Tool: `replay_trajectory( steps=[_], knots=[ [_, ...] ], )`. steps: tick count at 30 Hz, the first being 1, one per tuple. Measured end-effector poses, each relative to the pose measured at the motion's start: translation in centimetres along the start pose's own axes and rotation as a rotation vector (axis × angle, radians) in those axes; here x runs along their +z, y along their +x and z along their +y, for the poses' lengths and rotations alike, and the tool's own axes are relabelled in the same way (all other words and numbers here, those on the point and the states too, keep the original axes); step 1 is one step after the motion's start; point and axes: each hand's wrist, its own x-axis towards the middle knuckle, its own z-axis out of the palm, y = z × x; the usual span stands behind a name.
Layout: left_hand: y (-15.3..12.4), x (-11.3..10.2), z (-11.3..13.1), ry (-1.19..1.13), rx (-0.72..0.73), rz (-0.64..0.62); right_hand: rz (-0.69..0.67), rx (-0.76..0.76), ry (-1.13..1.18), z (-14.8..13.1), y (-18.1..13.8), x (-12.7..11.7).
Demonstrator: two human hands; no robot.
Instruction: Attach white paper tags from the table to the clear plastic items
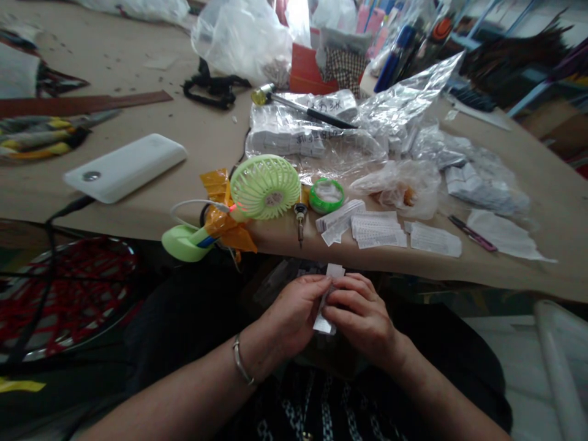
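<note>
Below the table edge, over my lap, my left hand (294,315) and my right hand (361,318) are closed together on a small stack of white paper labels (327,300). The stack stands roughly upright between the fingers of both hands, its top end sticking out above them. A silver bracelet sits on my left wrist. More white label stacks (379,229) lie on the table just above my hands.
A light green desk fan (264,187) wrapped with orange tape stands at the table edge. A white power bank (126,166) lies to the left, and a green tape roll (326,196) sits beside the fan. Clear plastic bags (321,131) of labels and a black pen (303,107) lie behind. A red-netted hoop (64,294) rests at lower left.
</note>
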Motion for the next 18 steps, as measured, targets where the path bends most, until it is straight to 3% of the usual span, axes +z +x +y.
replay_trajectory(
  steps=[7,11,13,15,18],
  knots=[
    [0.2,-0.4,-0.4,0.018,0.007,-0.01,-0.051,-0.01,0.046,-0.2,0.0,0.1],
    [0.0,-0.4,0.0,0.057,-0.022,-0.013,0.043,0.048,0.133,-0.2,-0.4,-0.5],
    [-0.3,-0.4,0.2,0.105,-0.064,-0.04,0.142,0.195,0.23,0.1,-0.6,-0.8],
    [-0.6,-0.4,0.2,0.163,-0.103,-0.081,0.196,0.45,0.404,0.6,-0.7,-0.9],
    [-0.9,-0.3,-0.1,0.224,-0.123,-0.126,0.091,0.808,0.886,1.6,-0.7,-0.7]
  ],
)
